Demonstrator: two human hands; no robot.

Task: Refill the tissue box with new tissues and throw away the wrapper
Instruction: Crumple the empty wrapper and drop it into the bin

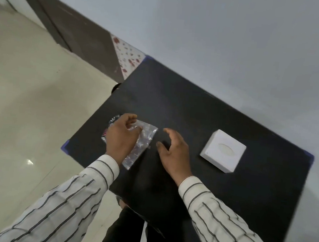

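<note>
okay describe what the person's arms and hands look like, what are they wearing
Both arms wear long, loose sleeves of off-white fabric with thin dark stripes, left sleeve and right sleeve alike, each ending in a buttoned-style cuff at the wrist. The left hand and right hand are bare: no gloves, and no rings or watch that I can make out. A thin band may sit at the right wrist; too blurred to confirm.

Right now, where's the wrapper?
Head view: the clear wrapper is in the left hand, over the black table's left end, across from the tissue box.

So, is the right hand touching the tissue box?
No, the right hand hovers open over the table, clearly apart from the box.
</note>
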